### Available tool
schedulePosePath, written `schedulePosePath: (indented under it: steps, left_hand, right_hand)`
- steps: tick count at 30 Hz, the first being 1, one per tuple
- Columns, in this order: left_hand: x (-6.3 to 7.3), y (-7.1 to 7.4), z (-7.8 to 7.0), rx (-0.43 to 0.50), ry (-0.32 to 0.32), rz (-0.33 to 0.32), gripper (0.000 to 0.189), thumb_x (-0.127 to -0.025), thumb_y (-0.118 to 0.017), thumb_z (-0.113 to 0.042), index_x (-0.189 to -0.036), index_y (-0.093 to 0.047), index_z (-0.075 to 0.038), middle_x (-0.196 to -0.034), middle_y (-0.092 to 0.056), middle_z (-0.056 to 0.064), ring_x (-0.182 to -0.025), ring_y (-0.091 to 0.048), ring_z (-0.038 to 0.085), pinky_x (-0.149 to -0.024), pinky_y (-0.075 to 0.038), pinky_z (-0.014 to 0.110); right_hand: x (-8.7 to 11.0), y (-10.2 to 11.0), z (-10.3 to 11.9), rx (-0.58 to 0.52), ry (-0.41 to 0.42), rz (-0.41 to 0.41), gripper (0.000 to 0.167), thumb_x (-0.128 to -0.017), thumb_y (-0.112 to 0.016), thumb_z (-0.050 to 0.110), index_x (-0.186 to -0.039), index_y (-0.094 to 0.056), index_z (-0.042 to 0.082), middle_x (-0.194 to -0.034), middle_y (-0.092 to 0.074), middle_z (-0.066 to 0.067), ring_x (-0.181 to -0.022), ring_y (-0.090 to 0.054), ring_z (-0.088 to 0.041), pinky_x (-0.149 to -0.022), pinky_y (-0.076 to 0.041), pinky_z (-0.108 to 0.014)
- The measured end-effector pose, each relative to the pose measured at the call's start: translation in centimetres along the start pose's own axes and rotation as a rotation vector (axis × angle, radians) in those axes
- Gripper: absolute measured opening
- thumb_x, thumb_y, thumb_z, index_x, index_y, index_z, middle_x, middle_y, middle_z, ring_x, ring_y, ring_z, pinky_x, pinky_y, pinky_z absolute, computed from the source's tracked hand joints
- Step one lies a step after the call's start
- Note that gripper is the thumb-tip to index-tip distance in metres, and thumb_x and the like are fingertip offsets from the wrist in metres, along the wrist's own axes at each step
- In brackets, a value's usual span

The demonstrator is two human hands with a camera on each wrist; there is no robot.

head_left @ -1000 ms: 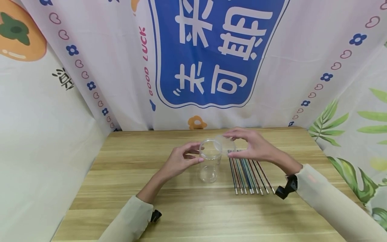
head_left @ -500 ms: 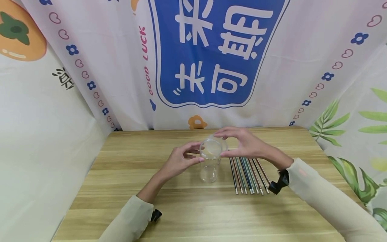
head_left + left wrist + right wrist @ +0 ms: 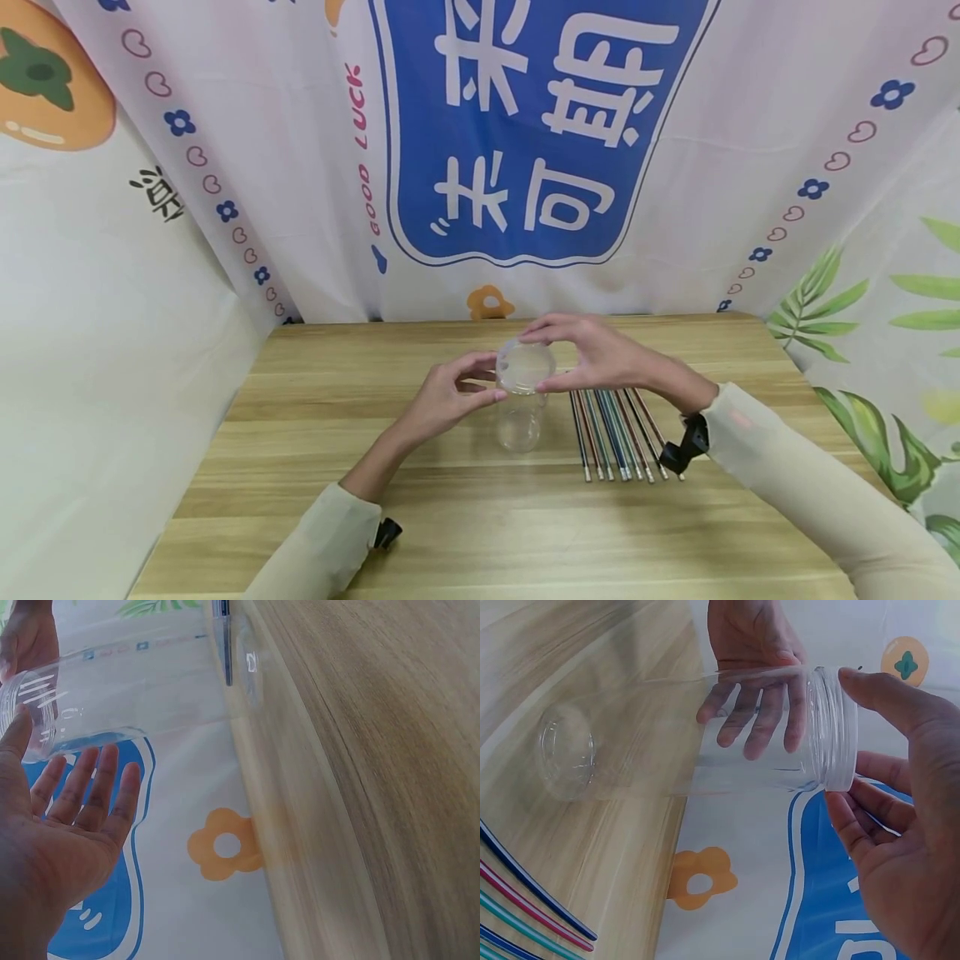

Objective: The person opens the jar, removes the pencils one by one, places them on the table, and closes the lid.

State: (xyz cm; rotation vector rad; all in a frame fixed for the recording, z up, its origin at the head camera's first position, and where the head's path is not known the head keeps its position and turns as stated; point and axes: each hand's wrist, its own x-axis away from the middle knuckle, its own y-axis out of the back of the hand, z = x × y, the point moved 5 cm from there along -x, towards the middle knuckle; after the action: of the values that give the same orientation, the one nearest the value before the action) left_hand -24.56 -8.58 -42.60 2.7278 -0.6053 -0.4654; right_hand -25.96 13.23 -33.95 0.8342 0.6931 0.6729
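Observation:
A tall clear jar [image 3: 518,427] stands upright on the wooden table. My left hand [image 3: 450,393] is cupped at its upper left side, thumb in front and fingers behind. In the left wrist view the fingers [image 3: 94,791] are spread beside the jar wall. My right hand [image 3: 603,357] pinches a clear round lid [image 3: 527,368] by its edge, thumb nearer and fingertips at the far side. The lid sits over the jar's mouth; in the right wrist view it lines up with the threaded neck [image 3: 821,731]. Through the transparent wall the jar shows nothing inside.
Several striped pencils [image 3: 617,437] lie side by side to the right of the jar, partly under my right hand. A printed curtain [image 3: 315,250] hangs behind the table's back edge. Bare wood [image 3: 480,533] stretches in front of the jar.
My right hand has moved left with the lid, from beside the jar onto its mouth. The left hand and the jar stay in place.

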Motion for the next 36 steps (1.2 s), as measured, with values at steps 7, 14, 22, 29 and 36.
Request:
schedulePosePath:
  steps: [7,14,22,29,36]
  left_hand:
    - [0.0,0.0,0.0,0.000,-0.005,0.001,0.051,-0.095,-0.083,-0.017,-0.142,-0.065,-0.011,-0.130,-0.074,0.010,-0.115,-0.073,0.028,-0.092,-0.064,0.032]
    - [0.0,-0.1,0.1,-0.001,-0.011,0.000,0.050,-0.094,-0.083,-0.016,-0.141,-0.065,-0.009,-0.129,-0.074,0.010,-0.114,-0.073,0.029,-0.092,-0.065,0.034]
    - [0.0,-0.1,0.2,-0.004,-0.002,0.002,0.050,-0.095,-0.083,-0.017,-0.141,-0.065,-0.010,-0.130,-0.074,0.010,-0.115,-0.073,0.029,-0.093,-0.065,0.035]
    - [0.1,0.0,0.1,0.003,0.001,0.000,0.050,-0.095,-0.082,-0.015,-0.141,-0.065,-0.010,-0.130,-0.074,0.011,-0.115,-0.072,0.028,-0.093,-0.064,0.032]
    - [0.0,0.0,0.2,0.001,0.003,-0.004,0.050,-0.095,-0.083,-0.016,-0.141,-0.065,-0.010,-0.130,-0.074,0.010,-0.115,-0.073,0.028,-0.092,-0.064,0.031]
  right_hand:
    - [-0.2,-0.3,-0.1,-0.004,-0.007,-0.007,0.063,-0.079,-0.095,0.032,-0.132,-0.073,0.007,-0.137,-0.068,-0.009,-0.127,-0.063,-0.030,-0.104,-0.057,-0.053]
    - [0.1,-0.5,-0.2,0.001,-0.012,-0.025,0.065,-0.078,-0.095,0.035,-0.132,-0.073,0.006,-0.138,-0.068,-0.010,-0.127,-0.063,-0.031,-0.101,-0.059,-0.051]
    - [0.5,0.0,-0.6,-0.103,0.004,0.019,0.057,-0.089,-0.086,0.029,-0.139,-0.068,0.009,-0.147,-0.063,-0.010,-0.131,-0.062,-0.029,-0.106,-0.056,-0.054]
    - [0.7,0.2,-1.0,-0.119,0.027,0.076,0.048,-0.094,-0.077,0.028,-0.138,-0.070,0.011,-0.152,-0.061,-0.007,-0.138,-0.058,-0.032,-0.110,-0.051,-0.062]
    - [0.6,0.3,-0.9,-0.117,0.048,0.056,0.046,-0.093,-0.080,0.024,-0.135,-0.072,0.008,-0.147,-0.064,-0.010,-0.127,-0.066,-0.032,-0.105,-0.056,-0.058]
